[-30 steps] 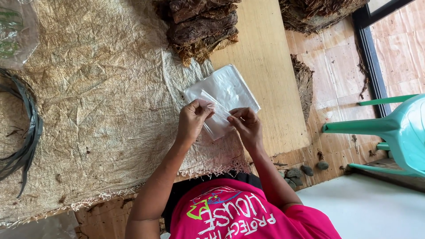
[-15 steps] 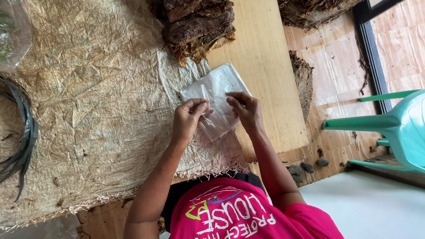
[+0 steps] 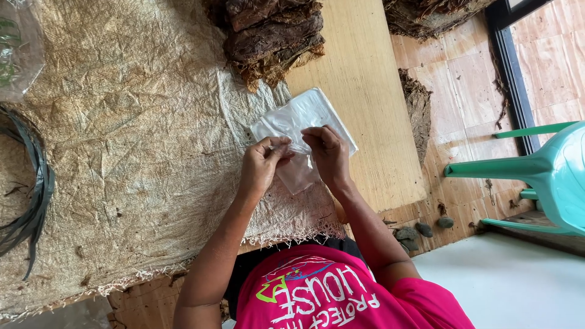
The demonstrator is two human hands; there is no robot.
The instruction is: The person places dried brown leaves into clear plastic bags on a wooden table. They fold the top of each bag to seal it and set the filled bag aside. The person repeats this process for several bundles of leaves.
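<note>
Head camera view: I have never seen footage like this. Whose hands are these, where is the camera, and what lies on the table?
The one camera sits on the person's head, looking down at their own bare hands. The left hand and right hand both pinch a clear plastic bag over a table partly covered by coarse tan sacking. A stack of dark dried leaves lies farther back, black strips curl at the left edge, and a green plastic chair stands on the floor.

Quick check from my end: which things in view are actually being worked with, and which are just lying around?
In hand:
- clear plastic bag, pinched by left hand and right hand

Lying about:
- dark dried leaf stack
- woven sacking
- black straps
- green plastic chair
</note>
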